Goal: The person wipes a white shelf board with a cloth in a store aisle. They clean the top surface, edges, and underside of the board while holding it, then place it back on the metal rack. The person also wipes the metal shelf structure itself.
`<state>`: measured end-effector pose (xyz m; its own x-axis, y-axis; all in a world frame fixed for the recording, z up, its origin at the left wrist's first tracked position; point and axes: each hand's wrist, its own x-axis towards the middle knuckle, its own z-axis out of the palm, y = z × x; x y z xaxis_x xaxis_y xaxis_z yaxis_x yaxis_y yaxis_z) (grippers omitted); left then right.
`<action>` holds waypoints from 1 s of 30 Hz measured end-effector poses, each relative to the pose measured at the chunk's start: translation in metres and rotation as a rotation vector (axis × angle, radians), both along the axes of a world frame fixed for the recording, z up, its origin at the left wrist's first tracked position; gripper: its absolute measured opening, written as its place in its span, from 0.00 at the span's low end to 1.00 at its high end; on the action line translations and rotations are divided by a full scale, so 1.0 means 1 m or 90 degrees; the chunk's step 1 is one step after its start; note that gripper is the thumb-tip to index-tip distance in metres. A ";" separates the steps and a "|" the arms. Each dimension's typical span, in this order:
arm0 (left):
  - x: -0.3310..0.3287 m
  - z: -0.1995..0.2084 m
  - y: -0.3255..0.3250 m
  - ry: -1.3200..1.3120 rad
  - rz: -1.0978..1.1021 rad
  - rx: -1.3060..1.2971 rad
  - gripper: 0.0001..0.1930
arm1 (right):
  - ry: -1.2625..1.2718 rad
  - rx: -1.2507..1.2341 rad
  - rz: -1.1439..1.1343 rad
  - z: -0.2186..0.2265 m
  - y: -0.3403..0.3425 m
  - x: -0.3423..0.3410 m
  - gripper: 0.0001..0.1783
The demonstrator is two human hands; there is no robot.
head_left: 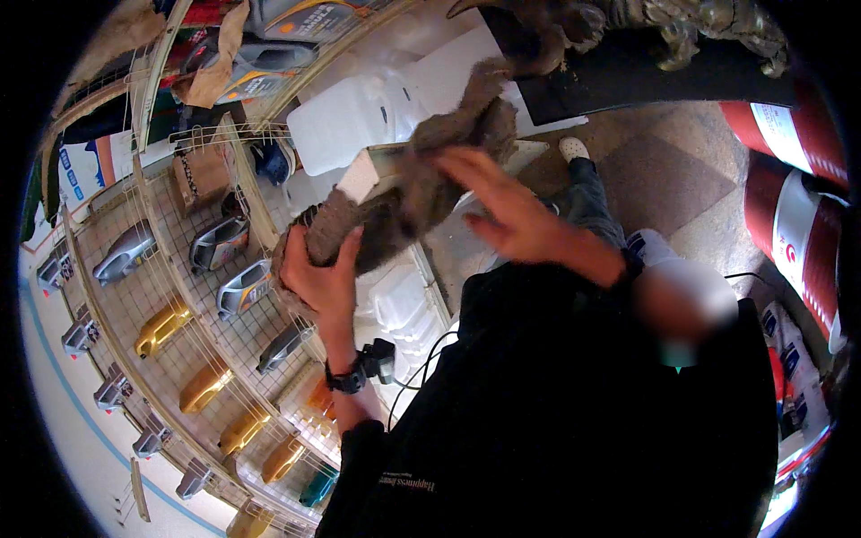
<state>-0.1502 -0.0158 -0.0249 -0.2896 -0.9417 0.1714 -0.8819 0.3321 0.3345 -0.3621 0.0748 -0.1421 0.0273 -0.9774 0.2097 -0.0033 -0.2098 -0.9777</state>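
Note:
A dark brown, fuzzy cloth (381, 229) is stretched between my hands in front of a wire shelf. My left hand (318, 273) is closed around its lower end, the thumb pressed over the fabric. My right hand (507, 211) lies against the cloth's upper part with fingers stretched out and thumb apart; motion blurs its fingertips. Between the hands a pale, flat-ended block (359, 177) shows through the cloth's folds. The rest of that block is covered, so its kind cannot be made out. A black strapped device (366, 368) sits on my left wrist.
Wire shelves (161, 260) at the left hold several grey and gold bottles. White plastic jugs (350, 121) stand behind the cloth. At the right are red-and-white drums (789, 220). A metallic figure (682, 36) rests on a black surface (619, 94) at the far side.

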 end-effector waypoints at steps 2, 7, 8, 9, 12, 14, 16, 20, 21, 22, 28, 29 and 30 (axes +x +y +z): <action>-0.013 0.012 -0.012 -0.011 0.007 0.045 0.20 | 0.026 0.007 -0.012 -0.071 0.007 -0.001 0.40; -0.035 0.023 -0.034 -0.154 -0.067 0.129 0.22 | 0.105 0.141 0.003 -0.083 -0.010 -0.001 0.42; -0.040 0.023 -0.036 -0.093 -0.111 0.129 0.23 | 0.104 0.141 -0.002 -0.070 -0.013 0.004 0.42; -0.041 0.018 -0.040 -0.118 -0.121 0.105 0.25 | 0.096 0.070 -0.038 -0.056 -0.014 0.012 0.41; -0.043 0.011 -0.042 -0.138 -0.129 0.070 0.30 | 0.058 -0.030 -0.103 0.000 -0.026 0.019 0.41; -0.050 0.004 -0.038 -0.118 -0.162 0.032 0.30 | 0.034 -0.054 -0.139 0.003 -0.029 0.020 0.42; -0.061 -0.002 -0.038 -0.093 -0.193 -0.012 0.31 | 0.130 -0.106 -0.179 -0.019 -0.036 0.014 0.37; -0.067 -0.018 -0.053 -0.034 -0.164 -0.084 0.28 | 0.132 0.146 -0.171 -0.125 -0.024 0.031 0.44; -0.070 -0.015 -0.054 -0.076 -0.130 -0.093 0.28 | 0.130 0.153 -0.174 -0.141 -0.024 0.030 0.44; -0.073 -0.010 -0.054 -0.118 -0.093 -0.103 0.28 | 0.154 0.151 -0.173 -0.152 -0.024 0.029 0.43; -0.098 0.006 -0.058 -0.152 -0.137 -0.021 0.25 | 0.008 0.212 -0.263 -0.138 -0.042 0.056 0.39; -0.095 0.002 -0.060 -0.122 -0.130 -0.008 0.24 | -0.010 0.192 -0.277 -0.119 -0.042 0.057 0.38; -0.092 -0.002 -0.060 -0.122 -0.134 -0.003 0.24 | -0.022 0.176 -0.269 -0.089 -0.043 0.053 0.37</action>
